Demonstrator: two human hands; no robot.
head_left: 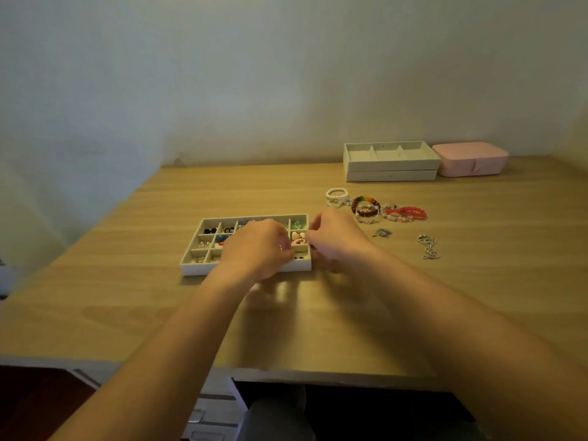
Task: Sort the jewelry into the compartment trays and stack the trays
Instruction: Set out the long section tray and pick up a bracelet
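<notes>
A white compartment tray (194,261) lies on the wooden table, its cells holding small jewelry pieces. My left hand (257,249) hovers over the tray's right half with fingers curled; what they hold is hidden. My right hand (334,238) is at the tray's right edge, fingers curled toward a pink piece (299,240); whether it pinches anything is unclear. Loose on the table to the right lie a pearl bracelet (336,196), a brown beaded bracelet (366,207), a red beaded bracelet (405,213), a small silver pendant (383,233) and a silver chain (429,246).
Two stacked white trays (391,175) stand at the back right, the top one with three open sections. A pink box (471,159) sits beside them against the wall. The table's front edge (286,374) is near me.
</notes>
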